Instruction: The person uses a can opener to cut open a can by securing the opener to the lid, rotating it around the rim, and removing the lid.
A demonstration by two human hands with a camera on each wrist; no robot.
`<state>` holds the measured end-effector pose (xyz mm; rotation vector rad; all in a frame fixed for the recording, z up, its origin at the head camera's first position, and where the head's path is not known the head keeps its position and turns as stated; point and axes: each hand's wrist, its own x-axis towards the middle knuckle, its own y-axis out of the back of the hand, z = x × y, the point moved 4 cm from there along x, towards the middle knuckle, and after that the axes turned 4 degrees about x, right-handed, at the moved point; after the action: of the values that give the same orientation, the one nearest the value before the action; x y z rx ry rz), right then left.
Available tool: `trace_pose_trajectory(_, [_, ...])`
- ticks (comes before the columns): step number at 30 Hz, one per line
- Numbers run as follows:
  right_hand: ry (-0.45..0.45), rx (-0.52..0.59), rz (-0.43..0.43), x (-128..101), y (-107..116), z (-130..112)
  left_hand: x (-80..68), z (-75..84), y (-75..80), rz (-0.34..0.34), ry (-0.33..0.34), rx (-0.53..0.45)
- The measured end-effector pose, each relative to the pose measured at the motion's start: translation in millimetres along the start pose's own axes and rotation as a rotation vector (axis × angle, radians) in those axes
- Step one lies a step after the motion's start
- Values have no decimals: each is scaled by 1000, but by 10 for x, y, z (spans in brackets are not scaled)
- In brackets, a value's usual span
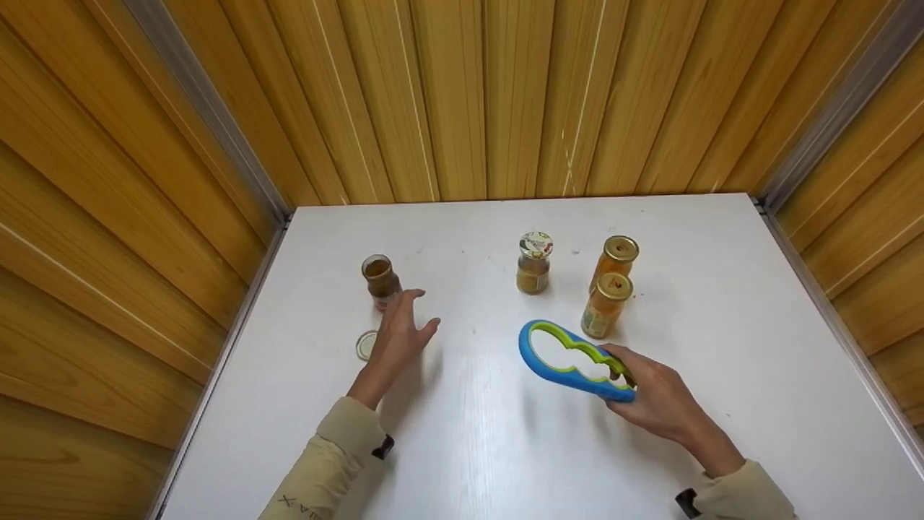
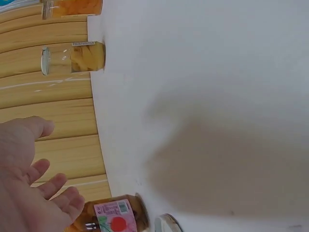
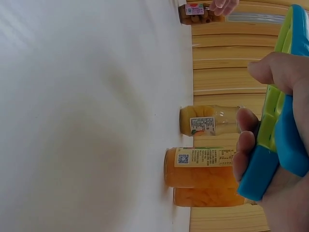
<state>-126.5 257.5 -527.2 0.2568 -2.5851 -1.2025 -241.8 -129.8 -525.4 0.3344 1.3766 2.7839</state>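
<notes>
Fingers of the left hand (image 1: 399,339) are spread loose just beside the open jar (image 1: 380,280), while the blue opener (image 1: 570,359) is gripped by the right hand (image 1: 653,397), long axis pointing left toward it.

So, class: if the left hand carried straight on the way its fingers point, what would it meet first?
Probably the open brown glass jar: the left hand points at it, fingertips close, though the remaining gap is unclear.

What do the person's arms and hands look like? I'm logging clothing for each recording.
Both hands are bare: left hand, right hand. Each arm wears a pale beige long sleeve with a small black tab at the cuff. The left sleeve bears dark lettering near the frame's bottom edge.
</notes>
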Motion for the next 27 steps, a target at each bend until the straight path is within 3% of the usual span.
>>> trace_pose_trajectory(4, [8, -15, 9, -39, 24, 45, 97, 159, -28, -29, -82, -3])
trace_pose_trajectory(11, [-17, -28, 21, -119, 67, 135, 295, 389, -150, -84, -152, -17])
trace_pose_trajectory(15, [-39, -45, 19, -165, 97, 166, 422, 495, -282, -146, -149, -48])
trace_pose_trajectory(27, [-85, -30, 9, -245, 143, 208, 807, 746, -716, -221, -99, -208])
